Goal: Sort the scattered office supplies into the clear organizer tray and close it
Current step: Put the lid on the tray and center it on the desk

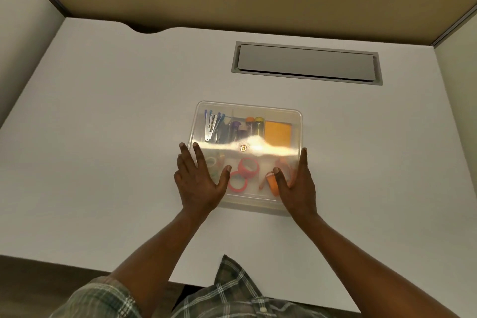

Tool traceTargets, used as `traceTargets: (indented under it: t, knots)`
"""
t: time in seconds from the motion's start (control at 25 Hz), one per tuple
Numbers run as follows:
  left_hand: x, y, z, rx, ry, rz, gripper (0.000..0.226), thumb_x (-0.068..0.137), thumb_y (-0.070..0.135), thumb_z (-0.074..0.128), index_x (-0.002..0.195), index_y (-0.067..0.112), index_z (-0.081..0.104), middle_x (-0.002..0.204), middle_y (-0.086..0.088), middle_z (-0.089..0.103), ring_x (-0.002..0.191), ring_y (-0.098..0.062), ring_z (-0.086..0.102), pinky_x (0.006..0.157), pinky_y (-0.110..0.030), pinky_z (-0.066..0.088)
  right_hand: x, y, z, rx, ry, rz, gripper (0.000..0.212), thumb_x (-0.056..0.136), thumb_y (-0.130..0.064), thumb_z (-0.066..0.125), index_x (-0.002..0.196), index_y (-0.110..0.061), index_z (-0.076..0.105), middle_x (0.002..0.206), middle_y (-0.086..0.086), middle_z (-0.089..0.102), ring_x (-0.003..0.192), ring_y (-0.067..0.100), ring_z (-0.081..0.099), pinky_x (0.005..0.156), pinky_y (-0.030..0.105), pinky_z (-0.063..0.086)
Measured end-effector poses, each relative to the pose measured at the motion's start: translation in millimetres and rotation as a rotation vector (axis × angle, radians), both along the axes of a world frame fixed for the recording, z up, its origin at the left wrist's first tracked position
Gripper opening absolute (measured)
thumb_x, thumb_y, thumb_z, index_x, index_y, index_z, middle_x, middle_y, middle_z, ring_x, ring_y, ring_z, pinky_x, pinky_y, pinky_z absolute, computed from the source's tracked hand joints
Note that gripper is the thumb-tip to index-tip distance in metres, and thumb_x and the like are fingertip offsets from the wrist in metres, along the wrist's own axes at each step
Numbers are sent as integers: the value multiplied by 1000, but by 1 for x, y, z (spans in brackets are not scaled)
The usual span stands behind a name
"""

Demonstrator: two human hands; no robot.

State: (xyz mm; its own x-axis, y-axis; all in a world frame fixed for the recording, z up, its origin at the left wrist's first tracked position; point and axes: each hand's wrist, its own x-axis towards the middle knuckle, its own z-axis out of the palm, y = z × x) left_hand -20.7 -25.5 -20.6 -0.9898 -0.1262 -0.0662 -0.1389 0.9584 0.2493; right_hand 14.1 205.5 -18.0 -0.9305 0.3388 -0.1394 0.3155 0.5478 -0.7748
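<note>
The clear organizer tray (296, 116) lies in the middle of the white desk with its clear lid on top. Through the lid I see a stapler (210, 125), markers (254, 125), an orange pad (277, 131) and pink tape rolls (244, 173). My left hand (200, 181) lies flat on the lid's near left corner, fingers spread. My right hand (296, 183) rests flat on the near right corner, its fingers along the tray's right edge. Neither hand grips anything. A bright glare band crosses the lid's middle.
A grey cable hatch (305, 63) is set into the desk (103, 137) behind the tray. Tan partition walls enclose the desk at the back and sides. The desk's front edge runs near my checked shirt (232, 292).
</note>
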Motion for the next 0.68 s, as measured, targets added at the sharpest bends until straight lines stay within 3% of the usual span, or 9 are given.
traceTargets:
  t: [0.16, 0.28, 0.52, 0.68]
  knots:
    - [-6, -39, -1, 7, -4, 7, 99, 87, 74, 33, 156, 8, 11, 163, -24, 4, 147, -43, 17, 113, -58, 28, -11, -33, 8, -31, -28, 24, 93, 89, -34, 69, 158, -20, 8, 150, 8, 45, 134, 29, 47, 100, 25, 34]
    - [-9, -88, 1, -12, 25, -51, 96, 89, 70, 34, 157, 10, 6, 164, -20, -4, 151, -40, 0, 119, -59, 10, -23, -93, 11, -60, -53, 64, 95, 88, -37, 70, 158, -22, 6, 151, 7, 44, 134, 29, 47, 105, 34, 40]
    - [-3, -173, -4, -37, 48, -4, 99, 88, 75, 35, 157, 8, 12, 163, -23, 2, 150, -42, -3, 119, -59, 4, -48, -234, 9, -34, -61, 222, 97, 90, -56, 57, 156, -29, -10, 153, 5, 42, 134, 28, 47, 106, 41, 42]
    - [-12, -242, -6, -78, 63, 60, 99, 87, 75, 37, 156, 8, 15, 163, -24, 4, 150, -42, -1, 120, -59, 4, -70, -301, 8, 161, -70, 391, 102, 88, -68, 46, 153, -24, -20, 149, 9, 45, 127, 30, 52, 101, 45, 49]
